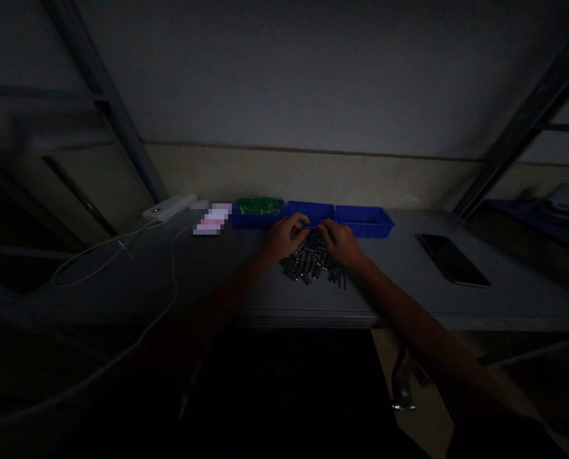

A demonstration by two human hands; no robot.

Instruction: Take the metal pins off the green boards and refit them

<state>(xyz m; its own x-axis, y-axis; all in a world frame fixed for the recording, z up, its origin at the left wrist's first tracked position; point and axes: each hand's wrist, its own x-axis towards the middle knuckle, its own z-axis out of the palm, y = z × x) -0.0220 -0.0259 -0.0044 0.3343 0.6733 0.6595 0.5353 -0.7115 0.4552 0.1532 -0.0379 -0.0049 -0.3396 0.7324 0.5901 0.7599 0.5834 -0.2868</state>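
Note:
Over a loose pile of small metal parts, some of them short cylinders and some thin pins, my two hands come close together. My left hand is closed, thumb and forefinger pinching one end of a thin metal pin. At the pin's other end, my right hand pinches with its fingertips. The dim light hides finer detail of the pin. Just behind the hands stand the blue middle bin and the blue right bin.
The left blue bin holds green plastic wrapping. A white device with cables and a pixelated card-like item are at the left. A dark phone or tablet lies right on the grey table. A wall rises behind.

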